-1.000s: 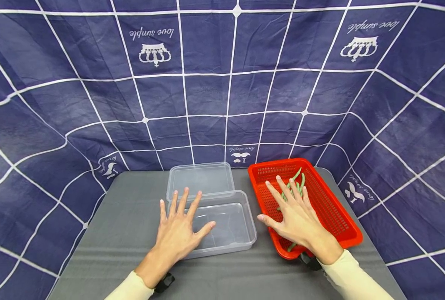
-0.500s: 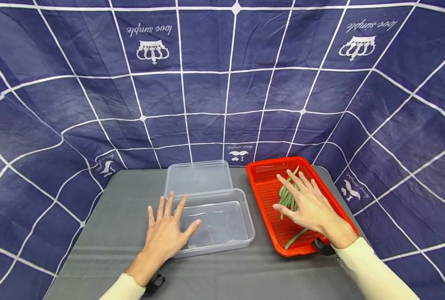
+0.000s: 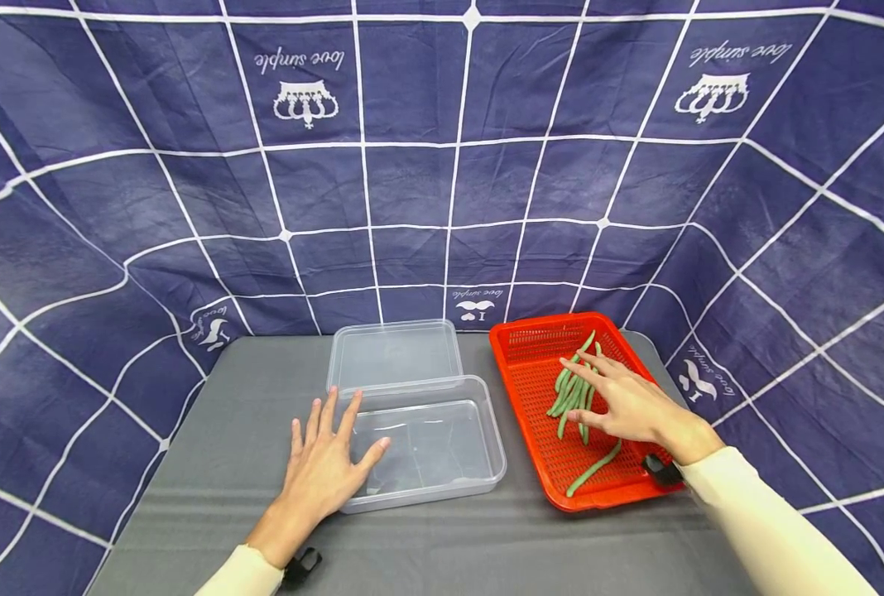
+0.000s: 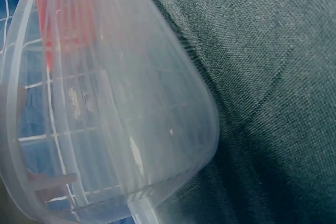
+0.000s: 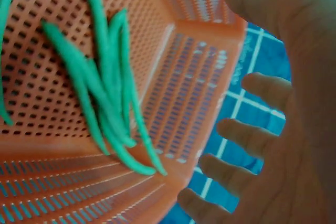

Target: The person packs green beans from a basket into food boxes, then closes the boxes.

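A red perforated basket point(image 3: 531, 439) stands at the right of the table. Inside it lies a loose bunch of green beans point(image 3: 564, 397), with a single green bean point(image 3: 593, 470) apart near the front end. My right hand point(image 3: 631, 407) is over the basket, fingers spread and reaching toward the bunch; in the right wrist view a gap shows between the fingers and the beans point(image 5: 105, 77). A clear plastic container point(image 3: 442, 494) sits uncovered in the middle. My left hand point(image 3: 323, 470) hovers over its left side, fingers spread, holding nothing.
Behind the container lies its clear lid point(image 3: 397, 352), flat on the grey tablecloth point(image 3: 263, 397). A blue curtain point(image 3: 412, 190) with white lines closes off the back and both sides. The basket's far end is close to the curtain.
My right hand has shifted right and turned more side-on, uncovering more of the beans. My left hand has moved a little left. The basket and container stay in place.
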### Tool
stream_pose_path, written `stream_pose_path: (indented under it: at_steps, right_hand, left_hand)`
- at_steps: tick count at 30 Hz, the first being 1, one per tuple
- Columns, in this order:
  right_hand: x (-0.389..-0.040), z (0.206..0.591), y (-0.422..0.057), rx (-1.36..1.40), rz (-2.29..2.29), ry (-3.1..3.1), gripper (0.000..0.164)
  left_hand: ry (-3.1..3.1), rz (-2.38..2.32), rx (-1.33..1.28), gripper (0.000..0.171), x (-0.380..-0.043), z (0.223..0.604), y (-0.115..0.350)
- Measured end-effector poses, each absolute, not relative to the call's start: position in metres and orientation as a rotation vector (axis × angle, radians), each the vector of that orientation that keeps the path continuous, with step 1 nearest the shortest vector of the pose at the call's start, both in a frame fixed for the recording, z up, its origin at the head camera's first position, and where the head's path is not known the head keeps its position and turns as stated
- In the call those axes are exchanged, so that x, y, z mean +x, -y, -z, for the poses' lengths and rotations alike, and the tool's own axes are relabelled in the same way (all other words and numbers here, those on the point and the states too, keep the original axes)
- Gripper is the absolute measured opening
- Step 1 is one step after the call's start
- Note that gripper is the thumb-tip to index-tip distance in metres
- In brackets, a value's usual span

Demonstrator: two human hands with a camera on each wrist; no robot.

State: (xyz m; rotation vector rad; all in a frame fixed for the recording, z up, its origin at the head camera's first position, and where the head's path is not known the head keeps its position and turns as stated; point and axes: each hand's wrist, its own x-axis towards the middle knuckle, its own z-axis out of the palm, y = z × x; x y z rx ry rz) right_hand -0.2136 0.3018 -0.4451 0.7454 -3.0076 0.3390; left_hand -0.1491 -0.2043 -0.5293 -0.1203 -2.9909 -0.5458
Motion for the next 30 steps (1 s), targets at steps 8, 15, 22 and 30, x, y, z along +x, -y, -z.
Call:
stream_pose_path:
  at_steps: [8,15,22,30]
  right_hand:
    - [-0.236,0.465,-0.309,0.769,-0.321,3.026,0.084]
    - [-0.261,0.474,-0.305,0.866,-0.278,3.022,0.076]
    - [-0.280,0.480,-0.305,0.872,-0.209,3.076,0.066]
    - [-0.313,0.520,-0.326,0.931,-0.140,2.951,0.062]
  left_hand:
    - [2.989,0.581,-0.128,0.101,-0.146,0.532,0.206]
    - [2.975,0.600,-0.125,0.100,-0.146,0.533,0.206]
    - [2.959,0.689,-0.162,0.098,-0.147,0.535,0.206]
    - [2.931,0.855,-0.196,0.104,-0.147,0.537,0.209]
